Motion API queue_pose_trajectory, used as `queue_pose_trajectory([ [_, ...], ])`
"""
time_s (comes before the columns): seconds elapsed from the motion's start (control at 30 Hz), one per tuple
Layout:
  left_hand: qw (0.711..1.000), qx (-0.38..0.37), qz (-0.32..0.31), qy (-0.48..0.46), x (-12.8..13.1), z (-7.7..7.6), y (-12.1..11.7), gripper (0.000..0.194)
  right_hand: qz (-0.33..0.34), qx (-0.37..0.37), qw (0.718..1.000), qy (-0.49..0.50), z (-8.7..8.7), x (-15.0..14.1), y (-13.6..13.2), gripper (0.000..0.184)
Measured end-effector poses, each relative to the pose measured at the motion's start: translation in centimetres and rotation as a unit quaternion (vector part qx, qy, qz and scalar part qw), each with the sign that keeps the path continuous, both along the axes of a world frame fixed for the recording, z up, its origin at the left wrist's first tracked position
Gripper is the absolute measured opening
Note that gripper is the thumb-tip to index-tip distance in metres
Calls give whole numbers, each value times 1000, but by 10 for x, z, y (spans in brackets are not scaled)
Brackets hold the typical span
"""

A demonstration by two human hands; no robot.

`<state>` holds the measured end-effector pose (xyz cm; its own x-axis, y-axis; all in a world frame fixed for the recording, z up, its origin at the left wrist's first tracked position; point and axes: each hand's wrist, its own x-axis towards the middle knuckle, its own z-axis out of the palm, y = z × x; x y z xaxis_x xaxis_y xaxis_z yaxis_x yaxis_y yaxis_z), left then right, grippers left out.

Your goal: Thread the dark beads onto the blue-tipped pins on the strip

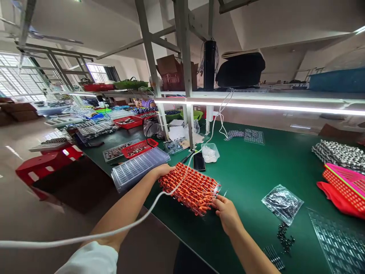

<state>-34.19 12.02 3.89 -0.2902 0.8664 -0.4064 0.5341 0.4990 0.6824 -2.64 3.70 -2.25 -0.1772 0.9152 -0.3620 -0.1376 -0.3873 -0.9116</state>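
A clear plastic tray packed with rows of small orange parts [196,186] is held between my two hands above the green table's front edge. My left hand [165,170] grips its far left corner, the fingers partly hidden by the tray. At the right end, my right hand [225,209] pinches the tray's edge between thumb and fingers. A white cable [154,205] crosses in front of the tray and my left forearm. Just left of the tray lies a stack of empty clear plastic trays [139,167].
Behind the tray are a black phone [199,161] and a white tub [210,153]. Red baskets [139,148] stand back left. To the right lie a bag of dark parts [282,203], loose dark pieces [284,238], a clear tray [339,236] and a pink basket [346,180]. A metal post [188,76] rises from the table.
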Motion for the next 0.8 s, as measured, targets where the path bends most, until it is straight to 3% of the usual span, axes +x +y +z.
queue_pose_trajectory([
  [0.23, 998, -46, -18, -47, -1, 1, 6, 33, -18, 23, 1000, -5, 5, 8, 2, 41],
  [0.4, 994, -43, -42, -93, 8, 3, 6, 32, -46, 46, 998, 1, 20, 21, 2, 40],
  [0.6, 982, -10, -83, -168, 35, 4, 3, 43, -96, 67, 993, -16, 38, 49, -3, 35],
  [0.8, 962, 13, -112, -250, 74, 3, 0, 49, -107, 69, 990, -61, 29, 97, -6, 47],
])
